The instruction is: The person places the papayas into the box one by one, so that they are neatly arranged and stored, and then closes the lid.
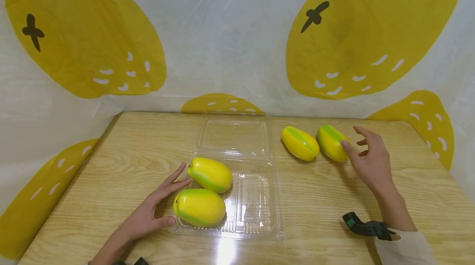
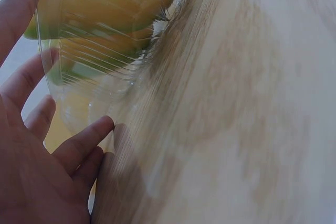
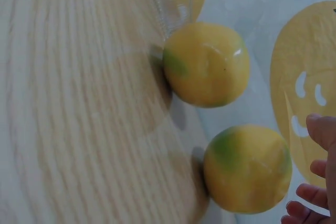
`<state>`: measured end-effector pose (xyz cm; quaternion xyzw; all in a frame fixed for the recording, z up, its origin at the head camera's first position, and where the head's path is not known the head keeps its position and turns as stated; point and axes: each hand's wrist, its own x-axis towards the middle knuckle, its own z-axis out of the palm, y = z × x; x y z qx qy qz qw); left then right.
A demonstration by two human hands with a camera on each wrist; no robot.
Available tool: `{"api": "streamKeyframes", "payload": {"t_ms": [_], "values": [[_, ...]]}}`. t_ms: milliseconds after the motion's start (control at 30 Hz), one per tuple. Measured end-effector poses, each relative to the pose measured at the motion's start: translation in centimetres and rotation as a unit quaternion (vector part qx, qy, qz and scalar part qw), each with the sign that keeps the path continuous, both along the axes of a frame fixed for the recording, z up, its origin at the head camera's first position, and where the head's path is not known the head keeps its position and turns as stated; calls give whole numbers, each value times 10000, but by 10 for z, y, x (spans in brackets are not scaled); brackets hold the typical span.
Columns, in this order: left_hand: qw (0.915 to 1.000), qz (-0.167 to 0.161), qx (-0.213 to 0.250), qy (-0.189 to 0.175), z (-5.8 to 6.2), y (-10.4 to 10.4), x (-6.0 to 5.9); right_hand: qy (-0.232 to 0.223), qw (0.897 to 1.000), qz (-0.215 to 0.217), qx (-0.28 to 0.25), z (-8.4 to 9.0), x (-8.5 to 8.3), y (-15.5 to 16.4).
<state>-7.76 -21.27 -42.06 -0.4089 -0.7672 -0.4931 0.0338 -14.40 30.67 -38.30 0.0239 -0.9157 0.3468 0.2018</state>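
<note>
— Hands first: what have you got on the left?

— Left hand (image 1: 148, 211), item one. I log it spread and flat on the wooden table (image 1: 111, 166), at the left edge of the clear clamshell tray (image 1: 256, 215). Forefinger tip touches the rear mango in the tray (image 1: 210, 174); thumb tip lies against the tray wall beside the front mango in the tray (image 1: 199, 207). Nothing is pinched or wrapped. In the left wrist view the fingertips (image 2: 100, 128) rest at the plastic rim, fruit showing through it.

— And the right?

— Right hand (image 1: 369, 162), item two. Fingers loose and spread, thumb tip touching the right loose mango (image 1: 332, 142) on its near side; the other fingers stand off it, lightly curled. I cannot call it a grasp. In the right wrist view only the fingertips (image 3: 315, 195) show, just beside that fruit.

— Remaining stock?

— Left loose mango (image 1: 299, 143), just beside its neighbour, on the table right of the tray's open lid (image 1: 234, 135). Both tray mangoes sit in the left half, touching.
</note>
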Motion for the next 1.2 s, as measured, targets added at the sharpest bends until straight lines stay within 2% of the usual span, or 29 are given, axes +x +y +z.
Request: {"api": "streamKeyframes", "payload": {"t_ms": [167,500,633,833,900,1000,1200], "values": [[10000,-16,-2,-61,-14,-5,-4,-110,9999,-43,13,-8,-3,3],[9999,34,-33,-115,-15,-4,-4,-78,9997,-14,241,-20,-7,5],[9999,57,-43,-113,-11,-3,-2,-180,9995,9,272,-22,-7,4],[9999,39,7,-147,6,4,4,-361,9988,104,307,-24,-9,2],[9999,35,15,-158,9,5,4,-427,9985,95,326,-24,-9,1],[9999,34,6,-124,5,4,3,-540,9979,50,348,-26,-10,0],[9999,53,-34,-96,-12,-2,-2,-663,9973,-7,310,-27,-10,-1]]}}
